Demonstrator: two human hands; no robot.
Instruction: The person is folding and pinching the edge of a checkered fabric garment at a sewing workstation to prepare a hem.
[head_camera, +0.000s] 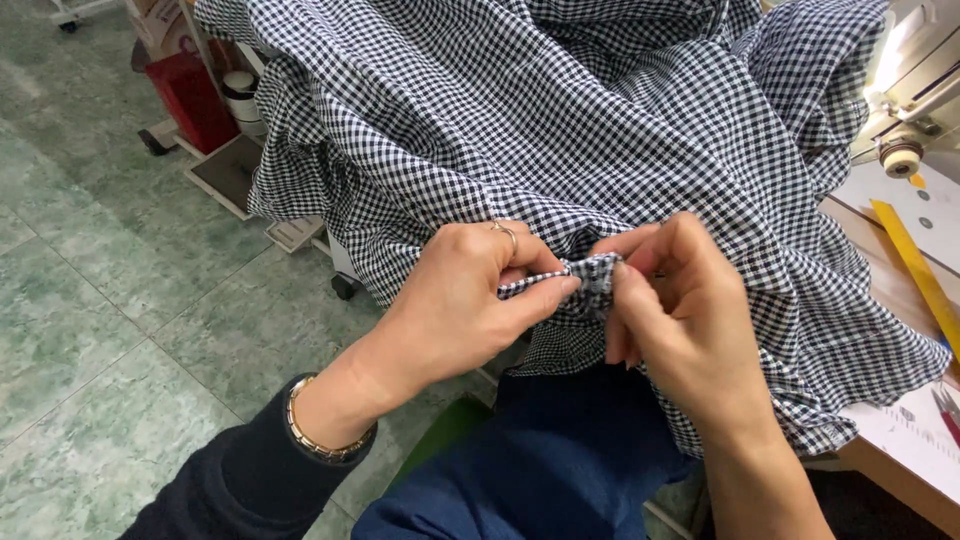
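While the checked cloth (560, 130) spills off the tabletop's left edge and down over my lap, I have both hands at one small fold of it, near the cloth's lower hem. My left hand (460, 300) pinches the fold (590, 280) between thumb and forefinger, the other fingers curled under; a ring sits on one finger and a gold bracelet (318, 432) at the wrist. My right hand (680, 310) meets it from the other side, fingertips pressed together on the same fold, so the little flap stands up between the two grips. Held this way the fold stays taut and close to my eyes, I judge, while the bulk of the cloth rests on the table (905, 470) and takes its own weight.

At the table's far right corner stands a sewing machine (915, 90), partly cut off, with a yellow ruler (915, 265) lying along the right edge just beside the cloth. On the green floor (90, 300) to the far left is a red bin (190, 100); I cannot tell what is in it. My blue trousers (540, 460) show below the hands.
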